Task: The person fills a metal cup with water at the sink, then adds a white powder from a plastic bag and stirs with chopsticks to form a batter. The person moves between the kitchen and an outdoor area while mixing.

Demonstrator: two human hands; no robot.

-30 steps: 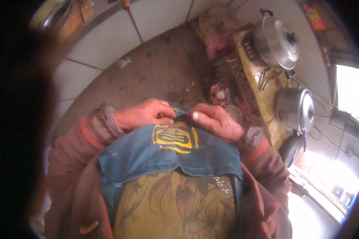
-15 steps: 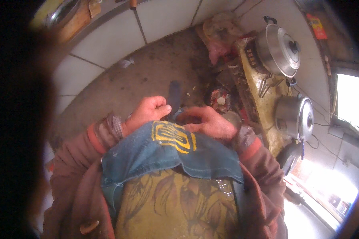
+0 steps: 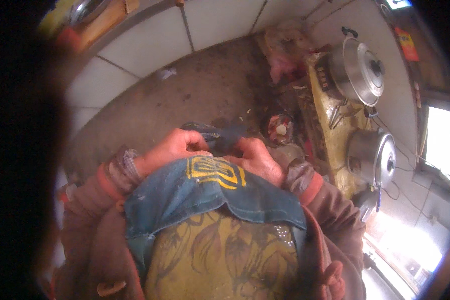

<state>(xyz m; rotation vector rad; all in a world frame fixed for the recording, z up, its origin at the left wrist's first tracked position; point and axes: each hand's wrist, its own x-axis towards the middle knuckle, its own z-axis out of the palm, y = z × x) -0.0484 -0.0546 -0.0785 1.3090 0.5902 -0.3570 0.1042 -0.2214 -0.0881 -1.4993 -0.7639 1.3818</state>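
Both my hands are close together just beyond the upper edge of a blue denim apron point(image 3: 160, 200) with a yellow printed pattern. My left hand point(image 3: 172, 149) has its fingers curled inward, thumb near the cloth's edge. My right hand point(image 3: 257, 159) faces it, fingers bent and partly hidden. A dark, blurred piece point(image 3: 230, 136) sticks up between them; its kind does not show, nor exactly how the fingers meet it. Beyond my left fingers is a dark shoe-like shape point(image 3: 201, 129). A mustard patterned garment point(image 3: 210, 255) shows below the apron.
At the right, a lidded metal pot point(image 3: 357, 70) and a second pot point(image 3: 370, 157) stand on a yellow-topped ledge point(image 3: 330, 125). A red container point(image 3: 281, 129) holding something pale sits on the dark floor point(image 3: 150, 110). Pale tiles point(image 3: 225, 22) line the far side.
The upright dark piece between my hands has tilted and blurred. My right hand has moved slightly left and down. A dark shoe-like shape now shows beyond my left hand. The whole view has shifted slightly.
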